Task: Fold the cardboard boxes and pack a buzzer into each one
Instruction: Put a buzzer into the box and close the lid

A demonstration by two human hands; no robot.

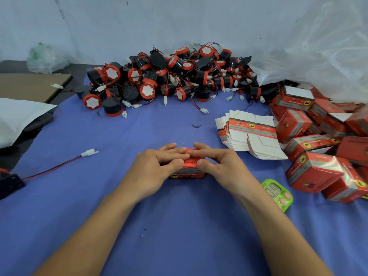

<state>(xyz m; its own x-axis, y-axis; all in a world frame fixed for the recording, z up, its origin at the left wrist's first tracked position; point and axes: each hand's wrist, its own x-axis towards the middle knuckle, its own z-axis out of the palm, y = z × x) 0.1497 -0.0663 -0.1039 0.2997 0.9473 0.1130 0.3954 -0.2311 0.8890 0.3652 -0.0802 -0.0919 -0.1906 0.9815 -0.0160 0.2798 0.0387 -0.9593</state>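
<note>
A small red cardboard box stands on the blue cloth in the middle. My left hand grips its left side, fingers across the top and thumb on the front. My right hand grips the right side the same way, fingertips meeting on the lid. The box's inside is hidden. A big heap of black-and-red buzzers with red-black wires lies at the back. A stack of flat unfolded boxes lies to the right of my hands. Folded red boxes are piled at the far right.
One buzzer with a long wire and white plug lies at the left edge. A green timer sits by my right wrist. A white bag and brown cardboard lie at the left, clear plastic at the back right.
</note>
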